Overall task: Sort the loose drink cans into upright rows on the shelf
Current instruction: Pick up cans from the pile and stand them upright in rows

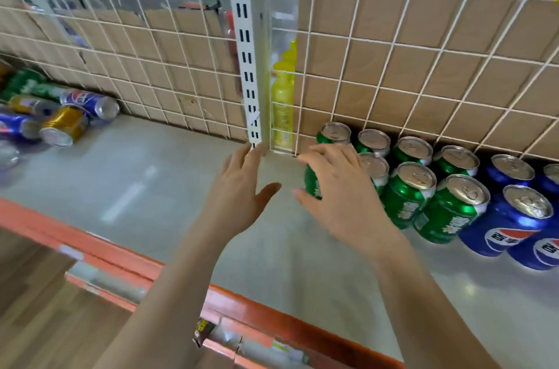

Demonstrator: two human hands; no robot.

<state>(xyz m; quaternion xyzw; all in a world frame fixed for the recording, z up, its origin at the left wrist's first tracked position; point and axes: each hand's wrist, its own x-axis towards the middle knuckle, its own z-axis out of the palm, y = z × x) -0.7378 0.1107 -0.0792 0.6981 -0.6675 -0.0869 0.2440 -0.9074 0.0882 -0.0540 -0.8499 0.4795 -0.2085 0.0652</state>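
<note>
A heap of loose cans lies on its side at the far left of the shelf (pixel 169 175): a gold can (pixel 63 126), a blue can (pixel 90 102) and green cans (pixel 27 84). At the right, green cans (pixel 414 187) stand upright in rows against the back grid, with upright blue cans (pixel 514 217) beside them. My right hand (pixel 341 187) is cupped over one green can (pixel 313 184) at the left end of the green rows, thumb on its near side, fingers over its top. My left hand (pixel 239 184) hovers just left of it, fingers apart, holding nothing.
A white wire grid (pixel 393 51) backed with cardboard closes the shelf's rear. A white slotted post (pixel 246 60) stands at the back centre, with a yellow bottle (pixel 282 102) behind the grid. An orange front rail (pixel 121 259) edges the shelf, with wooden floor below left.
</note>
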